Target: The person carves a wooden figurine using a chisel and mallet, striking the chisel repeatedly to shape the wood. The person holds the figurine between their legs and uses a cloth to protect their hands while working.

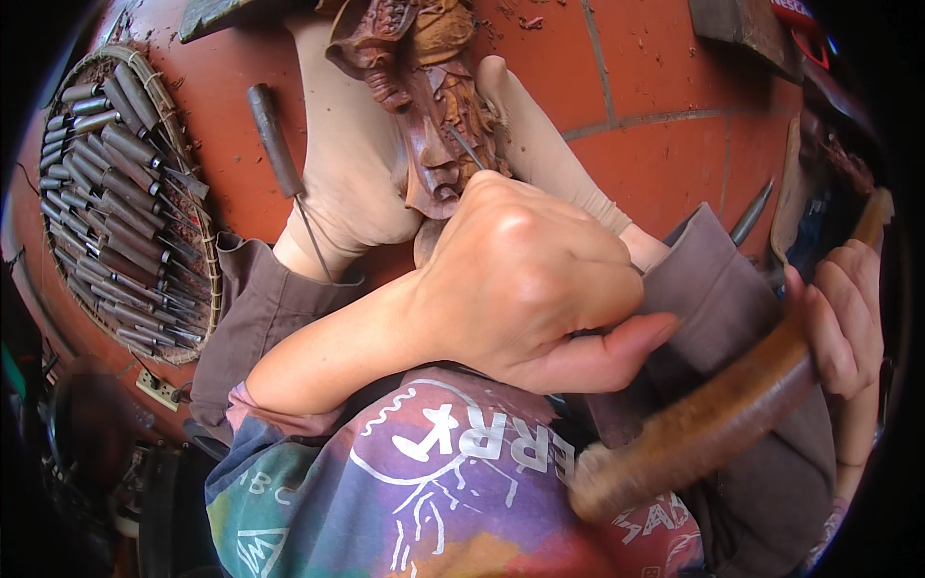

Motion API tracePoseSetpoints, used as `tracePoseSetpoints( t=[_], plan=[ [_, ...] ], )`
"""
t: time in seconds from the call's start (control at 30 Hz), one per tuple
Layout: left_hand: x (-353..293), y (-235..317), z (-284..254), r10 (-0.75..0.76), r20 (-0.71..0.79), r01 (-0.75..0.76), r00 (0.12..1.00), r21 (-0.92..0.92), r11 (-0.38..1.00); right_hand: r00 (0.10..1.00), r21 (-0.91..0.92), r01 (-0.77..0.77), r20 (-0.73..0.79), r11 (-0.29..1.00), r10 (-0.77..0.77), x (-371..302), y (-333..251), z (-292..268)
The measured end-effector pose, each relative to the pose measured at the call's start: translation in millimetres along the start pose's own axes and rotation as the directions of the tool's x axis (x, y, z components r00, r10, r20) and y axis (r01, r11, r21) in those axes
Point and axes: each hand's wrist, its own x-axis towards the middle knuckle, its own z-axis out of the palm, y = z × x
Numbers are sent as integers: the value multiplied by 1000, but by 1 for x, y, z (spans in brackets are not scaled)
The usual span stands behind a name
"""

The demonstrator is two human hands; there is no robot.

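The fingers [609, 275] of the left hand [525, 279] are curled into a fist round a chisel [467, 146], of which a thin shank shows beyond the knuckles; the thumb points right. Those of the right hand [846, 313] wrap side by side round one end of a curved wooden mallet [723, 409], blurred in view. A stray blow could catch the left thumb, I judge, since the mallet lies so near it. Farther out, too hard a hit could chip the carving [429, 106] — it sits between the socked feet [352, 173], so a weak hold there could let it turn, and a skidding edge could reach a foot. The loose chisel [274, 144] leaning against the left foot might nick the ankle if that leg shifted.

As for pose, the left forearm [332, 347] slants in from the lower left, back of the hand up, wrist nearly straight. The right forearm [856, 433] rises along the right edge, hand above it — well apart from the left.
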Motion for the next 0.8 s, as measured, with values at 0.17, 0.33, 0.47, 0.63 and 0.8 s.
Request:
tracePoseSetpoints(
  t=[0.17, 0.33, 0.47, 0.63, 0.8],
  plan=[
    [1, 0, -2, -22, -8, 21, 1000, -16, 1000, 995, -73, 44, -86, 996, -50, -3, 16, 10],
    [2, 1, -3, -6, -24, 6, 1000, -30, 1000, 980, -77, 73, -182, 994, -86, -2, 19, 7],
    [6, -1, -4, 4, -16, -5, 1000, -69, 998, 975, -80, 77, -202, 994, -92, 1, 19, 5],
    [9, 7, -10, -103, 35, 103, 994, 3, 995, 991, 17, 12, -135, 1000, -10, 3, 23, 11],
    [22, 36, 3, 104, 155, -118, 982, 82, 990, 956, 110, -190, -205, 976, 209, -12, 7, 15]
  ],
)
